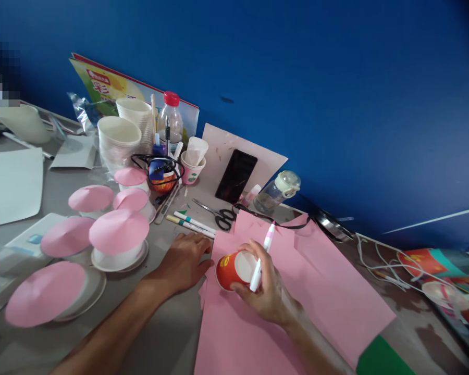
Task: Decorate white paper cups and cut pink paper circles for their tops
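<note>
My right hand grips a red paper cup with yellow print, its white round end facing up and to the right. A white marker with a pink tip is tucked in the same hand, tip pointing up. The cup is over a sheet of pink paper; whether it touches the sheet is unclear. My left hand lies flat at the sheet's left edge, thumb on the paper, holding nothing. Just beyond its fingers are two capped markers and black-handled scissors.
At left stand several white cups topped with pink paper cones. Behind them are stacked paper cups and a red-capped bottle. A phone leans against a board near a clear bottle. White cables lie at right.
</note>
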The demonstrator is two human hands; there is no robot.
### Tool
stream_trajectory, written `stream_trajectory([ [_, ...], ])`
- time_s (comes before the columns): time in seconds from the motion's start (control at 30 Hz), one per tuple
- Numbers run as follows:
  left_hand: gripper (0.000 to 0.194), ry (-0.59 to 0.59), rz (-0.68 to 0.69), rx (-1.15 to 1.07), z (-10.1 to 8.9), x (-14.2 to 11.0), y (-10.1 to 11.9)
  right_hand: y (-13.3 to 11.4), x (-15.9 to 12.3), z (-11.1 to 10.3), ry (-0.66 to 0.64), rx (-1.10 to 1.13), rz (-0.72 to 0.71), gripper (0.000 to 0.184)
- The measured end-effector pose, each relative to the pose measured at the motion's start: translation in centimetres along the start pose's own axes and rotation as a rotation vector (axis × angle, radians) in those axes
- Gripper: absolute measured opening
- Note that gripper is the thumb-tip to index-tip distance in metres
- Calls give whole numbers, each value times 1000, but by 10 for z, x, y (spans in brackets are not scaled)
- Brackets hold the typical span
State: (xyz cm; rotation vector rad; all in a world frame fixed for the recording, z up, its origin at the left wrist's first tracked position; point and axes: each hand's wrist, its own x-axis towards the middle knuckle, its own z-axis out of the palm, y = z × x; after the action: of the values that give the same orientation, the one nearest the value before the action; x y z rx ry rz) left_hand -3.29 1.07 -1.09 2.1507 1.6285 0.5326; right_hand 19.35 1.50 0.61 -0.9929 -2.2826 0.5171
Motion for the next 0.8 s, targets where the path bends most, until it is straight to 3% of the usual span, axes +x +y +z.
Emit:
stream_trajectory([
  [0.8,5,-20,19,-14,-1,0,-2,-1,2,1,-17,41,22,79],
])
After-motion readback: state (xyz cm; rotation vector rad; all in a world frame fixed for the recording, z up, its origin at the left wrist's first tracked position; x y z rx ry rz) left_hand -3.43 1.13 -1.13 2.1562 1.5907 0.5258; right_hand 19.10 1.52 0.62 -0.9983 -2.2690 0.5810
